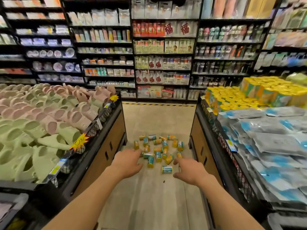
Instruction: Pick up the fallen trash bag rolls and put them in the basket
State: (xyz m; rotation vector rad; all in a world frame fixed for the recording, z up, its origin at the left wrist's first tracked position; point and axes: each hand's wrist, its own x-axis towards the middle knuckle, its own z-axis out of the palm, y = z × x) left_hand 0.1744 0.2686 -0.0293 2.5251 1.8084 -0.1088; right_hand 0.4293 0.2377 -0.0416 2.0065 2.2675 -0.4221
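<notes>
Rolls (158, 150) lay scattered on the floor (149, 193) ahead of my hands; nearest one (167, 169) lay crosswise, closer to my right hand (191, 170). Left hand (128, 163) and right were open, empty.

About 23 trash bag rolls (158, 149); two hands (127, 163).

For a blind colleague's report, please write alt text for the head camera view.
Two bare hands, left hand and right hand, reach empty toward many small trash bag rolls scattered on a shop aisle floor. Display bins flank the aisle: slippers on the left, stacked yellow rolls on the right.
</notes>
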